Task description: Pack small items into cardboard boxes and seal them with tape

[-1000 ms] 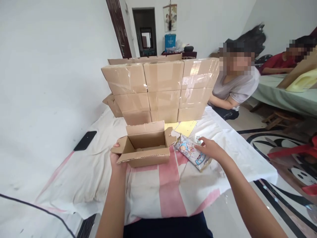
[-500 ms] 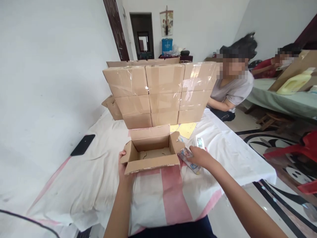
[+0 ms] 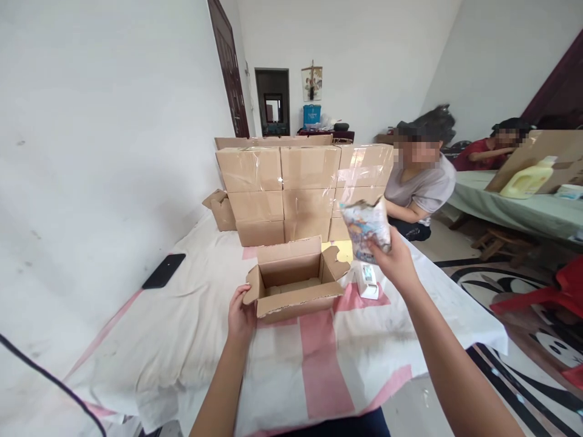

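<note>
My left hand (image 3: 242, 311) grips the left flap of an open cardboard box (image 3: 300, 303), which stands on the cloth-covered table with its flaps folded outward. The part of the inside that shows is bare cardboard. Raised to the right of the box, my right hand (image 3: 392, 254) is closed on a crinkled, printed plastic packet (image 3: 365, 224), slightly blurred. Below the packet, a small white box (image 3: 367, 281) with a printed label rests on the cloth, close to the cardboard box's right flap.
A wall of stacked, taped cartons (image 3: 306, 194) rises behind the open box. A black phone (image 3: 164, 271) lies at the table's left. Beyond the right edge crouches a person (image 3: 419, 182); another sits at a second table with a yellow jug (image 3: 528, 179).
My right hand has lifted the packet off the table, up and toward the stacked cartons. The small white box now shows in full. My left hand stays on the flap; the view has tilted up.
</note>
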The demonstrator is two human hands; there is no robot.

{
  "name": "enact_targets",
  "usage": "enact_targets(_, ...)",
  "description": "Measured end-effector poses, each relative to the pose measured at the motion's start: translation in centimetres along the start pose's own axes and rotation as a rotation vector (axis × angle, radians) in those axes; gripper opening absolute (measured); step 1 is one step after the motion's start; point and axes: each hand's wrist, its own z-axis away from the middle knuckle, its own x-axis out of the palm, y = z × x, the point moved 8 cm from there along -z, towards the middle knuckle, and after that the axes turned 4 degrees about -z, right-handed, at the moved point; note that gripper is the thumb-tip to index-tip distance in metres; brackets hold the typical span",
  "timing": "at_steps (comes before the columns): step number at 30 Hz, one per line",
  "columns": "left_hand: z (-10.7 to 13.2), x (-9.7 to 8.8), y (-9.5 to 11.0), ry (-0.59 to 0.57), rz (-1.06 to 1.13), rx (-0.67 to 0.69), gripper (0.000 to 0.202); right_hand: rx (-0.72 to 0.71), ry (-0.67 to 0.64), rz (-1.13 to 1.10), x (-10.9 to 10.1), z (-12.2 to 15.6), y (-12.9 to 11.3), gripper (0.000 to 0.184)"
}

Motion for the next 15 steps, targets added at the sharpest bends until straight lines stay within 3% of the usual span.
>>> enact_targets(2, -0.1, -0.2, 0.0, 0.003, -0.001, 0.020, 0.020, -0.146, 0.059, -0.107, -0.8, -0.6, -4.3, 0.052)
enact_targets(4, -0.1, -0.4, 0.0, 0.006, -0.009, 0.042, 0.021, -0.227, -0.078, -0.142, 1.4, -0.6, -7.6, 0.051)
enact_targets(6, -0.1, -0.7, 0.1, 0.016, -0.018, 0.081, 0.021, -0.274, -0.427, -0.089, 6.4, 0.6, -9.7, 0.045)
enact_targets(9, 0.2, -1.1, 0.5, 0.022, -0.042, 0.152, 0.018, -0.316, -0.976, 0.089, 14.1, 4.7, -10.0, 0.038)
enact_targets(11, 0.6, -1.1, 0.7, 0.004, -0.068, 0.181, 0.020, -0.356, -1.152, 0.109, 16.6, 6.5, -9.7, 0.044)
enact_targets(13, 1.1, -1.1, 0.8, -0.024, -0.091, 0.190, 0.029, -0.422, -1.083, 0.035, 16.5, 6.2, -9.5, 0.045)
enact_targets(15, 2.0, -0.1, 1.1, -0.130, -0.238, 0.260, 0.044, -0.411, -0.738, -0.044, 13.5, 4.3, -8.0, 0.041)
